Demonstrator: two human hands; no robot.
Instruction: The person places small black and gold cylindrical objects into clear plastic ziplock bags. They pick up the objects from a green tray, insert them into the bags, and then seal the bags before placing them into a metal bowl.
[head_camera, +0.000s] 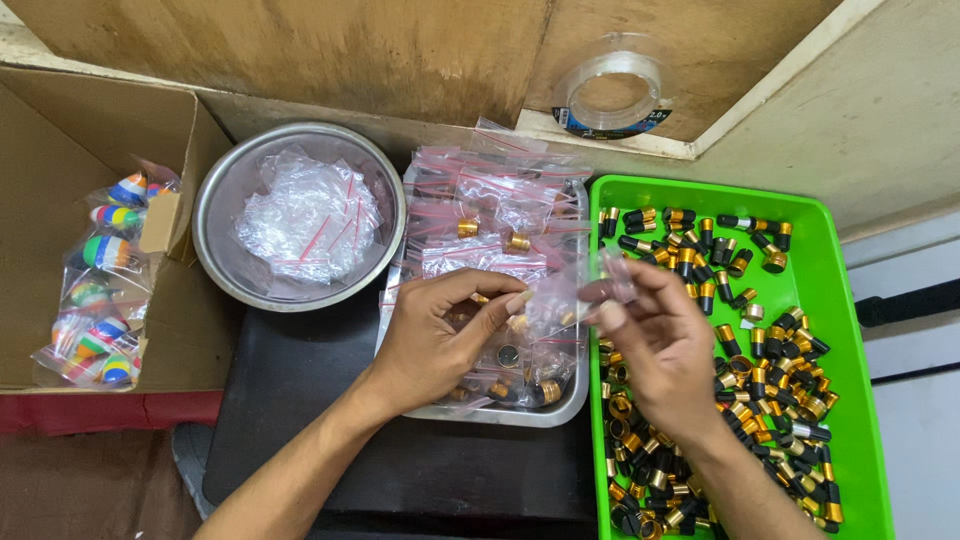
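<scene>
Both bare forearms come up from the bottom edge and angle toward each other. The left hand (435, 335) lies palm down with the wrist slightly bent, its fingers (500, 305) curled and stretched to the right, thumb tucked beneath them in a pinch. The right hand (660, 345) is raised a little, back of the hand toward the camera, its fingers (610, 295) bunched and pointing left, closed together at the tips. The two sets of fingertips are near each other, not quite touching.
</scene>
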